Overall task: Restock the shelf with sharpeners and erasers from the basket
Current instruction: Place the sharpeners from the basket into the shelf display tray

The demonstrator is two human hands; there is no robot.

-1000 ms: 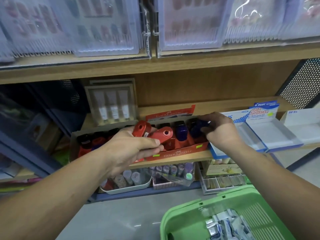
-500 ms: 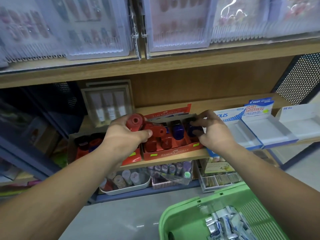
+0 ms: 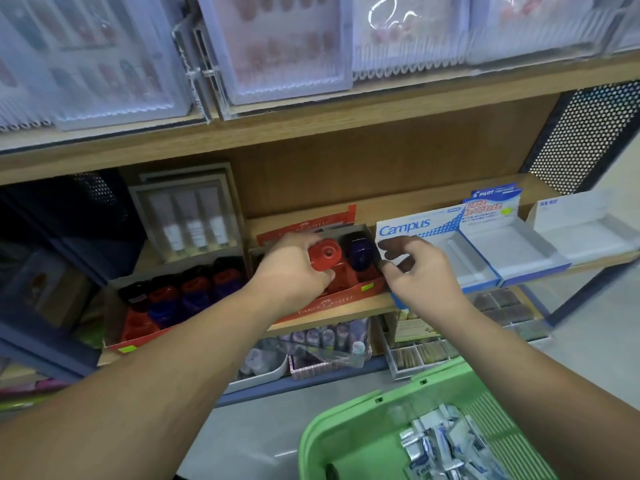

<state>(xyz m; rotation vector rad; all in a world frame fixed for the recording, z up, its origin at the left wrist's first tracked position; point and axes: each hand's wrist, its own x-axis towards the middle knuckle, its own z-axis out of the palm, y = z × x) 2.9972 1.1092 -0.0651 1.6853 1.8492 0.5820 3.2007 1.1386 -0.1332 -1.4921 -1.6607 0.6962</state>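
Left hand: clenched round a red sharpener, held over the red display tray on the middle shelf. A blue sharpener stands in that tray, just beside the red one.

Right hand: fingers half curled at the tray's right end, in front of the Campus box. Whether they hold anything cannot be told.

A second tray to the left carries further sharpeners.

The green basket sits below the right arm with wrapped erasers inside.
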